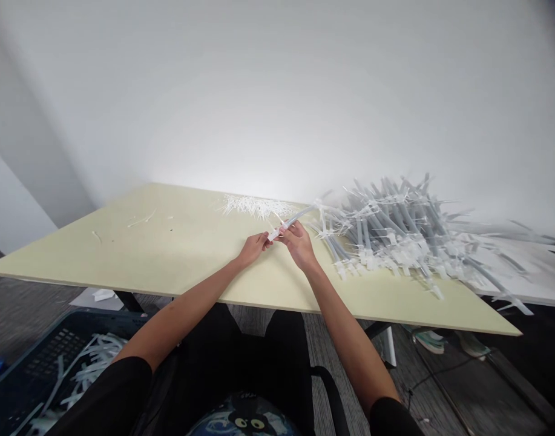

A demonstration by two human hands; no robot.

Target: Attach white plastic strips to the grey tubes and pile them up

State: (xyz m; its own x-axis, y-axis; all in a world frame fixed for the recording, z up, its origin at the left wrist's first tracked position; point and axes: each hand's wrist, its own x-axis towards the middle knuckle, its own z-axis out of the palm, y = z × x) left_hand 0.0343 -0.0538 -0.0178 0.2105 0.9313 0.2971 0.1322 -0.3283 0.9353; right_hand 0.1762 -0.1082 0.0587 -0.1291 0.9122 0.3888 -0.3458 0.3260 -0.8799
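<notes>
Over the middle of the pale yellow table point(190, 254), both hands are closed on one translucent plastic tube point(301, 213). My left hand point(256, 247) pinches its near white end. My right hand point(299, 243) grips the tube just beyond, with the thumb on top. Thin white strips, which look like cable ties, stick out near the fingers. Behind the hands lies a heap of small white cable ties point(258, 206). To the right of my right hand is a large pile of similar tubes point(395, 221), with white fittings and ties on them. My fingers partly hide the held end.
A dark blue crate point(27, 345) with white tube pieces stands on the floor at the lower left. A few loose ties point(142, 219) lie on the table's left side. A white surface point(538, 272) adjoins at right. The wall point(277, 97) rises behind. Another person's shoes point(429, 340) show below.
</notes>
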